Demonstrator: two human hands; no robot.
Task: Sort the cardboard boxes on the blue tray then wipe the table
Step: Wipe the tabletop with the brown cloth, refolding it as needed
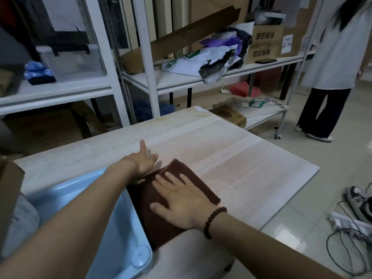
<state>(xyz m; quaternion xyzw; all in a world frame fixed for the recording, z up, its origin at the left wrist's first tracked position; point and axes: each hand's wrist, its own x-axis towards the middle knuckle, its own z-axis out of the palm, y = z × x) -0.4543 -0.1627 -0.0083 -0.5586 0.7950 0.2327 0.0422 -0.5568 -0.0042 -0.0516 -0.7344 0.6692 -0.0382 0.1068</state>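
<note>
A dark brown cloth (pixel 153 216) lies folded on the pale wooden table (pixel 231 156), beside the blue tray (pixel 120 228) at the near left. My right hand (pixel 179 200) presses flat on the cloth with straight, spread fingers. My left hand (pixel 144 160) reaches over the tray to the cloth's far left edge, thumb stretched out; its fingertips are hidden behind the cloth's fold. A cardboard box (pixel 10 190) stands at the table's left edge.
White shelving (pixel 149 57) with boxes, bags and a clear bin stands behind the table. A person in a white top (pixel 330 63) stands at the far right. A power strip (pixel 350 224), cables and a shoe (pixel 360 202) lie on the floor to the right.
</note>
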